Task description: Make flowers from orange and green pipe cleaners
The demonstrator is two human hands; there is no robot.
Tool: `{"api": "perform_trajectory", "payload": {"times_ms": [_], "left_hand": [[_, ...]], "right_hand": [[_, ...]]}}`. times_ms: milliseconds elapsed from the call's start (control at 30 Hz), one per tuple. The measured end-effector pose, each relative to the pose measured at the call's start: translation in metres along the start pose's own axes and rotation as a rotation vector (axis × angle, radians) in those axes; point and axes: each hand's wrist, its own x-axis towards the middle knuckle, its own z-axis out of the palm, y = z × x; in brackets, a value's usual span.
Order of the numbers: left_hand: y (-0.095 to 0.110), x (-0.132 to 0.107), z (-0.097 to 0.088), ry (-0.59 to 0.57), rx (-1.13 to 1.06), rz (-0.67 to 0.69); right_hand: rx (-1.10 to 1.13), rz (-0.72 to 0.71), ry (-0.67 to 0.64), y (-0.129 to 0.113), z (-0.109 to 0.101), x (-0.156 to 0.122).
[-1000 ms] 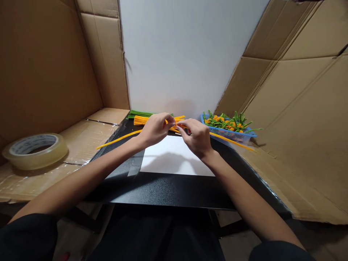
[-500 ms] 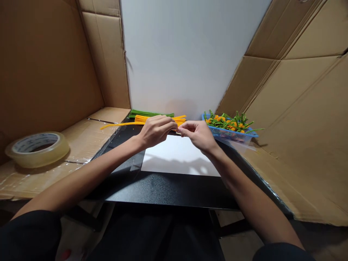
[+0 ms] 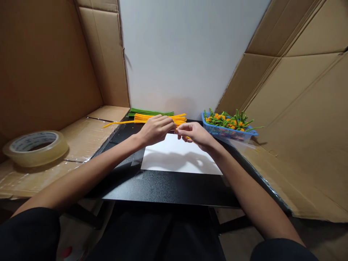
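Note:
My left hand (image 3: 155, 129) and my right hand (image 3: 196, 135) meet above a white sheet (image 3: 179, 156) on the black table (image 3: 163, 188). Both pinch one orange pipe cleaner (image 3: 119, 123), whose long free end sticks out to the left past my left hand. My right fingers close on its other end, a short bit showing under them. Just behind the hands lie a bundle of orange pipe cleaners (image 3: 163, 117) and a bundle of green ones (image 3: 149, 112).
A blue basket (image 3: 231, 133) with several finished green-and-orange pieces stands at the back right. A roll of clear tape (image 3: 35, 146) lies on cardboard at the left. Cardboard panels wall both sides; a white wall is behind.
The orange pipe cleaner's right end, which stretched out past the basket, has been drawn in to my right fingers. Its left end has swung up and back. Both hands stayed close together.

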Motion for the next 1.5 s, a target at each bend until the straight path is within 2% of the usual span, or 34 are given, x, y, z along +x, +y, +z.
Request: {"api": "perform_trajectory", "payload": {"times_ms": [100,200,300,400,500,600,667,733,833,933,1000,1067,1200,1233,1300,1367,1500], "left_hand": [[-0.002,0.002,0.006,-0.025,-0.161,-0.273],[-0.004,0.007,0.004,-0.154,-0.405,-0.491],[-0.004,0.011,-0.001,-0.253,-0.602,-0.608],[-0.001,0.012,-0.002,-0.224,-0.673,-0.632],[0.005,0.010,0.002,-0.031,-0.603,-0.533],[0.011,0.008,0.006,0.221,-0.404,-0.310],[0.013,0.005,0.007,0.308,-0.256,-0.127],[0.012,0.002,0.006,0.316,-0.121,0.061],[0.006,-0.002,0.002,0.298,0.032,0.318],[-0.002,-0.007,0.001,0.233,0.088,0.396],[-0.005,-0.009,0.004,0.148,0.105,0.328],[-0.008,-0.010,0.008,0.062,0.117,0.216],[-0.016,-0.015,0.019,-0.134,0.042,-0.019],[-0.020,-0.017,0.021,-0.195,0.005,-0.070],[-0.028,-0.022,0.026,-0.315,-0.064,-0.166],[-0.038,-0.029,0.030,-0.411,-0.101,-0.207],[-0.050,-0.039,0.036,-0.517,-0.133,-0.197]], "right_hand": [[-0.521,-0.306,0.176,0.005,0.003,-0.002],[-0.851,-0.459,0.247,0.011,0.003,-0.002],[-0.956,-0.524,0.249,0.015,0.003,-0.002],[-0.776,-0.503,0.267,0.015,0.006,0.000],[-0.366,-0.349,0.279,0.009,0.009,0.001],[0.141,-0.101,0.154,0.001,0.009,0.000],[0.419,0.071,0.051,-0.002,0.007,0.000],[0.600,0.220,-0.037,-0.002,0.005,0.001],[0.743,0.400,-0.113,0.001,0.006,0.003],[0.752,0.446,-0.108,0.005,0.011,0.006],[0.664,0.381,-0.072,0.008,0.013,0.007],[0.423,0.272,0.018,0.012,0.012,0.010],[-0.483,0.018,0.370,0.032,-0.005,0.016],[-0.667,0.018,0.415,0.039,-0.011,0.017],[-0.915,0.115,0.380,0.053,-0.022,0.020],[-1.060,0.205,0.311,0.067,-0.030,0.022],[-1.157,0.201,0.223,0.087,-0.032,0.026]]}}
